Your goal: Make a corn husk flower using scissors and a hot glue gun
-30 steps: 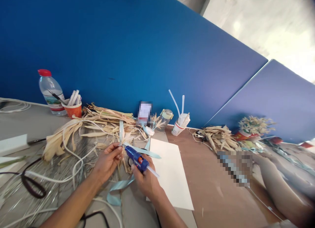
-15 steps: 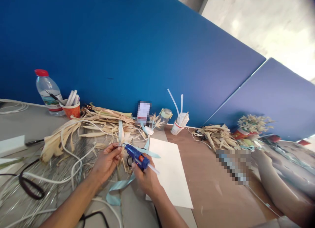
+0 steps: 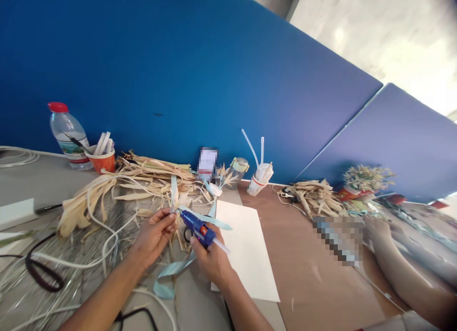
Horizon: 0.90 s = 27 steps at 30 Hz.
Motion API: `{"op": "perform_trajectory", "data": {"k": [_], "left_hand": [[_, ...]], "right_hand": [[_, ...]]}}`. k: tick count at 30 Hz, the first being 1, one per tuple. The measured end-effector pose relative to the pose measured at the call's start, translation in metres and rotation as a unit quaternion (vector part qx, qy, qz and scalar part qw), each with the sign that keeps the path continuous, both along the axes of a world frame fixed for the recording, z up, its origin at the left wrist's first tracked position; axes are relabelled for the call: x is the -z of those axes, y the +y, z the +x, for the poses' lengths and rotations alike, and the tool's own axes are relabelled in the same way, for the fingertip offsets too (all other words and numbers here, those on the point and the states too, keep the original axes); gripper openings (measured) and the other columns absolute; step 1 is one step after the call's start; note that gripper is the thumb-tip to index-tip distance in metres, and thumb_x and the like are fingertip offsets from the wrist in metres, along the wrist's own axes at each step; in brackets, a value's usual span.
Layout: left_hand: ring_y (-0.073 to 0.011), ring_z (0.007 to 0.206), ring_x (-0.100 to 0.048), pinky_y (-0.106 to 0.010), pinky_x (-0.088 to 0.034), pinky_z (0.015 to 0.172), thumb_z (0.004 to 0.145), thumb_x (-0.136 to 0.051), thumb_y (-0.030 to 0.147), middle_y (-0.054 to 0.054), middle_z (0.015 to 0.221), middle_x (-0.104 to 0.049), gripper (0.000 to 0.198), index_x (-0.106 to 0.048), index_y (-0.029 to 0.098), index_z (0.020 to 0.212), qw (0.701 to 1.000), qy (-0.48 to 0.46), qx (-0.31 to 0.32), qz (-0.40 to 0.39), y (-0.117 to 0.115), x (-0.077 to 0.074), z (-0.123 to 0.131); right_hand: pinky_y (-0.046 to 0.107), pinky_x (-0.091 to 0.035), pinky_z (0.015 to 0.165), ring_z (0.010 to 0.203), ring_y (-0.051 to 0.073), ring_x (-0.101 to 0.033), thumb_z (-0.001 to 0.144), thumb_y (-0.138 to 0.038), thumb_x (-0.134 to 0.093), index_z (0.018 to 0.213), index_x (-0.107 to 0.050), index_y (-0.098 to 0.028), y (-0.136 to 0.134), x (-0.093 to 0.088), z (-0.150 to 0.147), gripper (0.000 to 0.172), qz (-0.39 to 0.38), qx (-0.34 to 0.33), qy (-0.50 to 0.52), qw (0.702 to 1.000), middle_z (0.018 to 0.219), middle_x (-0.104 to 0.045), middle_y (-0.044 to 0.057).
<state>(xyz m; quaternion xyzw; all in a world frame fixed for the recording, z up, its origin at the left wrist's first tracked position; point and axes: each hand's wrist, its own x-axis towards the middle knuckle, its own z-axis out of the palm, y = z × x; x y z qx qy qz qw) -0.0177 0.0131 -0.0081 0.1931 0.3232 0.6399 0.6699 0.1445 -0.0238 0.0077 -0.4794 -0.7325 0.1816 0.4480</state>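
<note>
My right hand is closed round a blue hot glue gun, with a clear glue stick poking from its back end. The gun's nozzle points up and left, close to the fingertips of my left hand. Those fingers pinch a pale dried-husk piece by its lower end; its exact shape is partly hidden by the fingers. Light blue ribbon curls on the table below the hands, and another strip stands upright just above the left fingertips.
Dried corn husks lie behind the hands, beside a red-capped bottle and an orange cup of sticks. White paper lies to the right, below a cup of glue sticks. Cables and wires spread left. Another person's arm rests far right.
The view has shifted very slightly. Both hands and the glue gun keep nearly the same position; the other person's arm at the right has moved a little.
</note>
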Motion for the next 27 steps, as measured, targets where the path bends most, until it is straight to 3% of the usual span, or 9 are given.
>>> {"op": "perform_trajectory", "data": {"k": [20,24,27], "left_hand": [[-0.0045,0.046,-0.044,-0.014,-0.041,0.045,0.057,-0.077,0.008,0.004,0.055,-0.055,0.022,-0.060,0.015,0.069,1.000,-0.019,-0.008,-0.003,0.000,-0.004,0.000],[-0.0040,0.046,-0.044,-0.015,-0.042,0.046,0.057,-0.077,0.007,0.004,0.056,-0.056,0.022,-0.060,0.014,0.069,1.000,-0.017,-0.013,-0.001,0.000,-0.005,0.000],[-0.0042,0.045,-0.043,-0.015,-0.041,0.046,0.057,-0.076,0.007,0.004,0.054,-0.055,0.020,-0.061,0.014,0.069,1.000,-0.021,-0.011,0.003,0.000,-0.005,-0.001]], "right_hand": [[0.033,-0.039,0.074,0.075,0.020,-0.051,0.077,-0.020,-0.054,0.074,-0.056,-0.019,-0.002,-0.004,-0.001,0.005,-0.022,-0.023,-0.024,0.999,0.075,-0.056,0.003],[0.030,-0.040,0.069,0.071,0.017,-0.050,0.077,-0.024,-0.055,0.077,-0.057,-0.019,-0.002,-0.002,0.004,0.005,-0.083,-0.029,0.071,0.994,0.073,-0.055,0.002],[0.026,-0.038,0.057,0.061,0.014,-0.048,0.080,-0.035,-0.056,0.079,-0.060,-0.017,0.001,0.000,0.011,0.019,-0.203,-0.027,0.207,0.957,0.068,-0.056,0.001]]}}
